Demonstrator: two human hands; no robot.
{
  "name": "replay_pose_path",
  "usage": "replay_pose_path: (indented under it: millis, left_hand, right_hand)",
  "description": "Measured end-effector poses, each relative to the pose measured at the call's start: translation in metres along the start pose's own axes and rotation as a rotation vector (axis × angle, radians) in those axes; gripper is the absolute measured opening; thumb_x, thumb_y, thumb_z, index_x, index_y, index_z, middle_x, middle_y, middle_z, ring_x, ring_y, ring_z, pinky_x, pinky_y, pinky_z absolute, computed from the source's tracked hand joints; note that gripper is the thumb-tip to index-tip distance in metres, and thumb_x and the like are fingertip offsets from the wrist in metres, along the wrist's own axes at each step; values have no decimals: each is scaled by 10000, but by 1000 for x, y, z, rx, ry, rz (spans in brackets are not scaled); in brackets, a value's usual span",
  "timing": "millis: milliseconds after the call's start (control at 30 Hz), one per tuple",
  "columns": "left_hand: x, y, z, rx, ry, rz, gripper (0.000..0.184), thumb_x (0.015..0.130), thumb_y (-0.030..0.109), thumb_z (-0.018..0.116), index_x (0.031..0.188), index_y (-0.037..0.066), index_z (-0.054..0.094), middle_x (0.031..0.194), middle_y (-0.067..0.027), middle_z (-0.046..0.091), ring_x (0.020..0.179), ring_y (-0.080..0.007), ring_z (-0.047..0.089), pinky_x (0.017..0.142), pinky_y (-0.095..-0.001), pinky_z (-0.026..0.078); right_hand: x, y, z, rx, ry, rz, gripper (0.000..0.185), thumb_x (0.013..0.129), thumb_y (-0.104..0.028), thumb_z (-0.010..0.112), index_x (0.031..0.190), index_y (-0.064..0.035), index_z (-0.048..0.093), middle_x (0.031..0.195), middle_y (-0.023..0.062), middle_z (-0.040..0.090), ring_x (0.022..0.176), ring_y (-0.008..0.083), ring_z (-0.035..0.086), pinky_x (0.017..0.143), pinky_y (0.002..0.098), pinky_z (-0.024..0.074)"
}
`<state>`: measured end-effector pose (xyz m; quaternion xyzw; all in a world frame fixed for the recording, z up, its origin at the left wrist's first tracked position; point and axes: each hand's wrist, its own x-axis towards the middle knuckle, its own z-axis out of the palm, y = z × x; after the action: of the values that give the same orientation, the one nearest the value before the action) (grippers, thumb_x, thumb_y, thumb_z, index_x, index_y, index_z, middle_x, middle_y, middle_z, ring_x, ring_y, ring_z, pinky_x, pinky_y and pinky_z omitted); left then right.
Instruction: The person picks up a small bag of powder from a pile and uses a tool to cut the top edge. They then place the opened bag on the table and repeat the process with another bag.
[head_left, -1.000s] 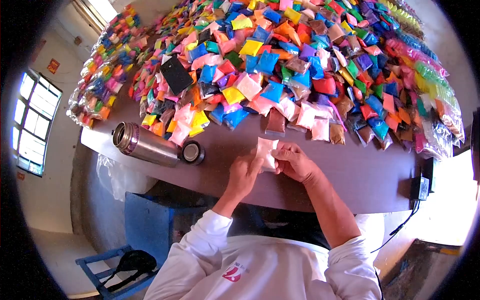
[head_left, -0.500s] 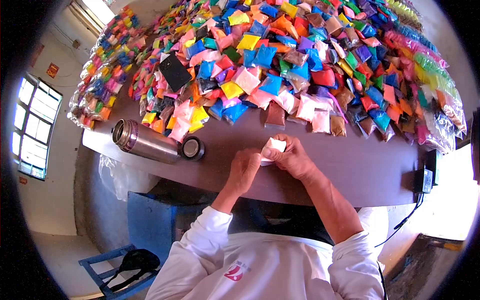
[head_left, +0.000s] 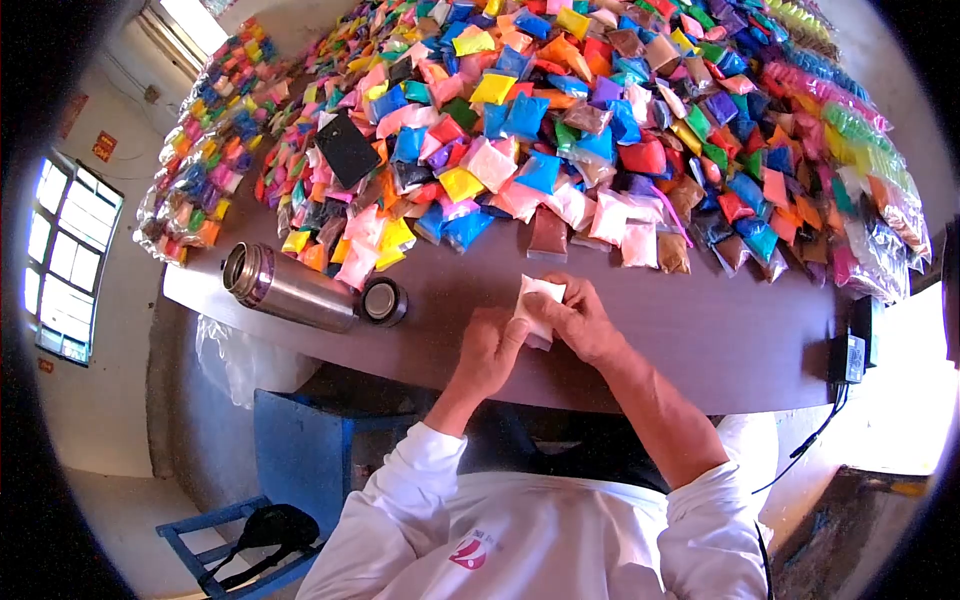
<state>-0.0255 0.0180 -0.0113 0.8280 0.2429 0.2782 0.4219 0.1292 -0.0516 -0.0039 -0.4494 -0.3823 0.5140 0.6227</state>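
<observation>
Above the near part of the table (head_left: 660, 340), a small white packet (head_left: 535, 308) is between my two hands. My left hand (head_left: 488, 345) grips its left and lower side, the thumb pointing up against it. From the right, my right hand (head_left: 583, 318) pinches the packet, its thumb across the front. The packet's clear lower end shows below the fingers. Beyond my hands lies a big heap of small colored packets (head_left: 525, 115), with a brown packet (head_left: 548, 235) and a pale pink packet (head_left: 640, 245) along its near edge.
A steel flask (head_left: 295, 288) lies on its side at the left, its round lid (head_left: 383, 300) beside it. A black phone (head_left: 347, 148) rests on the heap. At the table's right edge is a black power adapter (head_left: 846, 360) with cables. A blue chair (head_left: 300, 450) stands below left.
The white packet has been turned more upright and shows more of its face. My left thumb has shifted up along it, and both hands have moved slightly.
</observation>
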Motion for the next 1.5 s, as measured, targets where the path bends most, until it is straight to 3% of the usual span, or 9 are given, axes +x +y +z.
replay_pose_path:
  millis: [67,133,533,733,833,1067,1200,1400,1500]
  left_hand:
    - [-3,-2,0,11,-48,54,469,950,416,399,930,0,614,797,-136,644,733,-284,627,682,-363,468]
    - [-5,0,4,-231,62,-144,474,949,425,406,861,10,617,697,-90,638,650,-220,628,604,-333,469]
    - [-3,2,4,-82,39,-25,531,959,434,383,727,15,613,657,-90,625,624,-211,617,572,-316,444]
    - [-3,5,2,-214,81,-186,511,958,421,401,735,14,615,642,-73,620,616,-181,602,571,-298,439]
    - [-4,2,1,-154,37,-158,472,955,391,426,760,8,621,651,-78,627,625,-185,609,573,-293,443]
    - [-1,16,4,-68,104,-47,425,941,355,473,767,1,631,674,-97,635,653,-193,625,579,-315,452]
    - [-1,11,2,-128,61,-74,396,931,356,498,803,4,625,732,-113,639,681,-201,619,596,-312,449]
    - [-1,9,6,-228,101,-24,422,925,392,477,850,2,621,760,-118,620,708,-224,594,635,-320,433]
    - [-4,2,8,-170,130,-35,443,915,412,470,861,1,625,763,-125,614,712,-248,586,654,-331,429]
  right_hand:
    - [-3,-13,4,25,-27,23,279,899,-215,593,1063,11,582,770,8,623,627,48,522,538,206,413]
    - [0,-6,-1,69,-47,28,282,891,-212,603,1066,9,583,758,8,624,618,47,523,525,207,406]
    - [0,0,-4,31,26,101,301,858,-211,648,1067,-6,580,802,11,626,657,56,544,525,210,404]
    - [6,1,-6,301,-23,88,287,835,-156,653,1065,-17,553,766,15,611,604,64,532,506,215,390]
    - [4,-2,-6,70,-31,60,283,818,-153,665,1040,-18,549,739,17,600,583,63,523,510,210,393]
    - [5,8,-11,289,-10,96,217,791,-117,683,927,-61,523,744,29,595,556,70,519,425,185,356]
    - [6,-1,-13,407,-31,108,317,772,-63,656,1040,-65,485,919,96,609,664,140,600,512,205,466]
    - [3,-17,-15,511,-127,111,378,816,-122,660,1151,-38,507,864,55,605,612,90,560,488,197,429]
    - [2,-11,-20,324,-47,106,203,819,-74,656,1005,-36,584,787,5,594,510,37,452,420,188,321]
